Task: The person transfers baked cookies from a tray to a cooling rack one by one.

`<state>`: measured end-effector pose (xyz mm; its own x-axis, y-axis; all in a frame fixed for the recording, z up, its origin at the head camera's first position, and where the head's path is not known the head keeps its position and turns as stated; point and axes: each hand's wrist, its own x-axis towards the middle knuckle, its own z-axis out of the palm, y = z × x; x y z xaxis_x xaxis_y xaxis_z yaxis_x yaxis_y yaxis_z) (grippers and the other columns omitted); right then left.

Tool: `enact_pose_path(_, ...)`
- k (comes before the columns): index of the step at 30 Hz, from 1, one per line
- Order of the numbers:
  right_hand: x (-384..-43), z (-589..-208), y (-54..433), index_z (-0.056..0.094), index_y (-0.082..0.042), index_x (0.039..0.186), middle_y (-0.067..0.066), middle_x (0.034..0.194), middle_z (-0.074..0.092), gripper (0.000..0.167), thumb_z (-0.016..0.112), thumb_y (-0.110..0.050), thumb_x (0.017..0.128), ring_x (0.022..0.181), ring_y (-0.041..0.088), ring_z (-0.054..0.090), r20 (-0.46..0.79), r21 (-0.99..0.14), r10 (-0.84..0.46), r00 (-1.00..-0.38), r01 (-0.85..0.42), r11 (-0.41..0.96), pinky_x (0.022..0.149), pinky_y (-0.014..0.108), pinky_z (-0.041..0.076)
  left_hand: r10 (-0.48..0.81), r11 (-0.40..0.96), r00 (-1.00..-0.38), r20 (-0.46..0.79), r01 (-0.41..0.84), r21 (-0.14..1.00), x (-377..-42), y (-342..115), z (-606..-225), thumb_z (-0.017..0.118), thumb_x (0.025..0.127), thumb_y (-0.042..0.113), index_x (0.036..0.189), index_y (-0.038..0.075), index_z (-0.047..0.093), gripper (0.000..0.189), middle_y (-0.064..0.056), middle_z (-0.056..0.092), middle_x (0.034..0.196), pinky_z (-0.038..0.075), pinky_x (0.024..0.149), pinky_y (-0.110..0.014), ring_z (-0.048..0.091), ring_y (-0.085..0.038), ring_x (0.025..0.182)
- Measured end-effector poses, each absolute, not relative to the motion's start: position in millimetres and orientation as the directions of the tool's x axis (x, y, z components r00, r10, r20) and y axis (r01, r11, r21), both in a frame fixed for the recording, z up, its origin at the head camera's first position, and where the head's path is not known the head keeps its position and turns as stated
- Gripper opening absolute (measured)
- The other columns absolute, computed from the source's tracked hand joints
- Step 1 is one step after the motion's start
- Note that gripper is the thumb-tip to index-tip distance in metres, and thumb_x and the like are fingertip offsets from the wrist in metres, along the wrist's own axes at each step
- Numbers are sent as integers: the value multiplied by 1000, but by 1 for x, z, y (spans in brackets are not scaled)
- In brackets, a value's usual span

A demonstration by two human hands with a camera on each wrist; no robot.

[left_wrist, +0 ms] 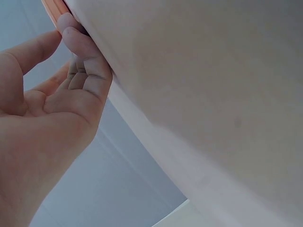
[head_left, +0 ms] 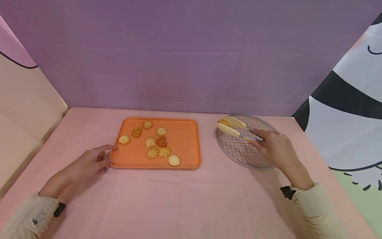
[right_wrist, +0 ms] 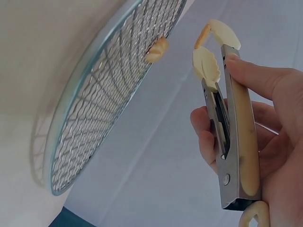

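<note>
My right hand (head_left: 276, 149) grips metal tongs (head_left: 228, 129) with cream, scalloped tips, over the round wire rack (head_left: 243, 154). An orange-brown cookie (right_wrist: 202, 36) is between the tong tips, seen edge-on in the right wrist view. Another golden cookie (right_wrist: 157, 49) lies on the mesh of the rack. At the left, my left hand (head_left: 89, 161) holds the left edge of an orange tray (head_left: 185, 139), its index finger reaching over the rim and its thumb at the edge. Several cookies of different shapes, among them a plain round cookie (head_left: 174, 161), lie on the tray.
A pink cloth (head_left: 179, 202) covers the table. Behind it rises a purple wall (head_left: 191, 66). A printed panel (head_left: 355, 109) stands along the right side and a pale panel (head_left: 27, 109) along the left.
</note>
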<state>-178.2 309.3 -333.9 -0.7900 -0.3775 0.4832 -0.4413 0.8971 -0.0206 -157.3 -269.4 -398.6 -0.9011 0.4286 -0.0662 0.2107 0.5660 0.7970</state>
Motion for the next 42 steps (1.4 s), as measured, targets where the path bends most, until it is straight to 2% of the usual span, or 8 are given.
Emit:
enact_pose_path(8,-181,-333,321,72,0,114,6,58,62,46,86,-24,77,48,17,51,462,-4,-350,-815,-396,918,45,40,42,428,567,-902,-56,220,794,-157,-270,-398,64,95,2,141,-8,44,51,-6,59,75,53,56,-27,57,-13,60)
enact_pose_path(17,-182,-333,337,70,3,116,1,52,52,47,83,-24,80,47,16,41,422,-7,-302,-855,-336,942,45,32,31,424,585,-904,-63,220,781,-157,-269,-397,63,95,2,140,-7,45,50,-6,59,74,53,56,-27,57,-13,61)
enact_pose_path(27,-187,-341,357,71,2,113,14,69,66,44,84,-24,80,51,21,46,450,-9,-280,-848,-318,948,46,37,37,418,583,-905,-76,203,787,-156,-268,-396,63,95,3,141,-7,44,51,-6,59,75,53,57,-27,57,-14,62)
enact_pose_path(36,-190,-345,366,69,4,115,9,64,61,46,81,-26,83,51,20,43,386,-34,-232,-893,-265,964,44,33,31,417,584,-905,-83,197,788,-156,-268,-395,63,96,3,142,-6,44,51,-6,58,76,53,56,-26,57,-14,62)
enact_pose_path(42,-193,-349,368,69,6,115,12,70,64,46,81,-24,83,52,19,44,356,-57,-210,-911,-245,968,44,31,31,412,588,-906,-94,186,787,-155,-268,-395,63,96,4,143,-6,43,52,-6,58,76,53,57,-27,57,-14,63)
